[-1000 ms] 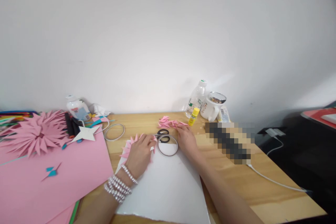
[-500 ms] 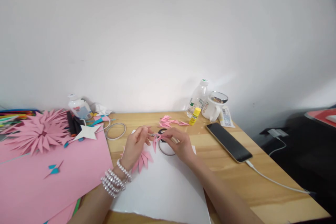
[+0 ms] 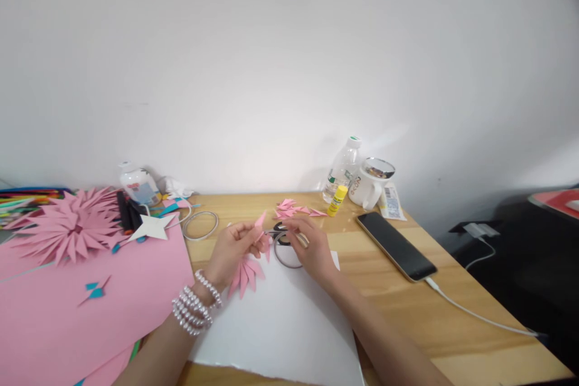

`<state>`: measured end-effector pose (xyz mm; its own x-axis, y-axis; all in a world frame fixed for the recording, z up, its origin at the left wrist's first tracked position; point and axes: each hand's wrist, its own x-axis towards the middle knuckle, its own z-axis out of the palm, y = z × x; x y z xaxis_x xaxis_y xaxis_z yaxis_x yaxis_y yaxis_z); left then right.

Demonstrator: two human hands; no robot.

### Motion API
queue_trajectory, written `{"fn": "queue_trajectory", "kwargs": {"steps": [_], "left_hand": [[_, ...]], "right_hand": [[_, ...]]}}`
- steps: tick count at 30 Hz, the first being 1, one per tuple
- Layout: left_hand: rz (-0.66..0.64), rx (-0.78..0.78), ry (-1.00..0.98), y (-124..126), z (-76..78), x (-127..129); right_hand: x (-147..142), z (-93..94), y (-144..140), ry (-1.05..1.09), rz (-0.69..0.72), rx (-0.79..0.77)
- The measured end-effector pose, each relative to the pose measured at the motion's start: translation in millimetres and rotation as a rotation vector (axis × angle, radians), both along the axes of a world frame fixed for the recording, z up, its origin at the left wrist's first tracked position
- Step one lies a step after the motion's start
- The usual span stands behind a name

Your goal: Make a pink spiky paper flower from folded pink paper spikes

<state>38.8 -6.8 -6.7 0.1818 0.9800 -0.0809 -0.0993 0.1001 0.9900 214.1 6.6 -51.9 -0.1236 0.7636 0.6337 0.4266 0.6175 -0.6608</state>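
Between the thumb and fingers of my left hand (image 3: 236, 250) is a folded pink paper piece (image 3: 260, 220), its pointed tip upward. More pink paper hangs just below those fingertips. My right hand (image 3: 313, 248) is a short way to the right, fingers curved and loosely apart, with nothing visible in them. Black-handled scissors (image 3: 280, 227) and a thin grey ring (image 3: 281, 260) lie beside its fingertips, partly hidden by it. Under my left hand a fan of joined pink paper points (image 3: 245, 277) rests on a white sheet (image 3: 275, 332).
Behind my hands are loose pink folded pieces (image 3: 289, 210), a yellow glue stick (image 3: 337, 201), a water bottle (image 3: 344, 169) and a white mug (image 3: 368, 190). A charging phone (image 3: 398, 246) lies right. Left are a large pink paper flower (image 3: 75, 230), white star (image 3: 151, 227) and pink sheets (image 3: 136, 295).
My right hand has let go of the pink folded paper and moved slightly away. The piece now points up in my left hand.
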Motion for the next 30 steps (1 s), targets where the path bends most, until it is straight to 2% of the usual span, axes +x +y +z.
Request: {"fn": "queue_trajectory", "kwargs": {"steps": [4, 8, 12, 17, 21, 25, 30], "left_hand": [[0.154, -0.008, -0.121, 2.5, -2.1, -0.4], [0.149, 0.006, -0.079, 2.8, -6.9, -0.7], [0.098, 0.044, -0.026, 2.0, -11.2, 0.7], [0.062, 0.103, -0.001, -1.2, -8.7, 6.1], [0.067, 0.12, 0.059, -4.5, -2.2, 10.3], [0.058, 0.142, 0.101, -6.8, 1.4, 12.3], [0.004, 0.113, 0.129, -7.7, -0.1, 13.1]], "right_hand": [[2.1, -9.2, 3.3, -0.228, -0.091, -0.038], [1.8, -13.4, 2.2, -0.423, -0.204, -0.09], [3.2, -17.6, 3.7, -0.494, -0.262, -0.157], [4.6, -18.4, 7.5, -0.294, -0.216, -0.137], [2.8, -10.2, 5.8, -0.116, -0.14, -0.035], [0.9, -3.7, 2.0, -0.026, -0.045, 0.067], [-0.8, -1.2, -1.3, 0.035, -0.037, 0.097]]}}
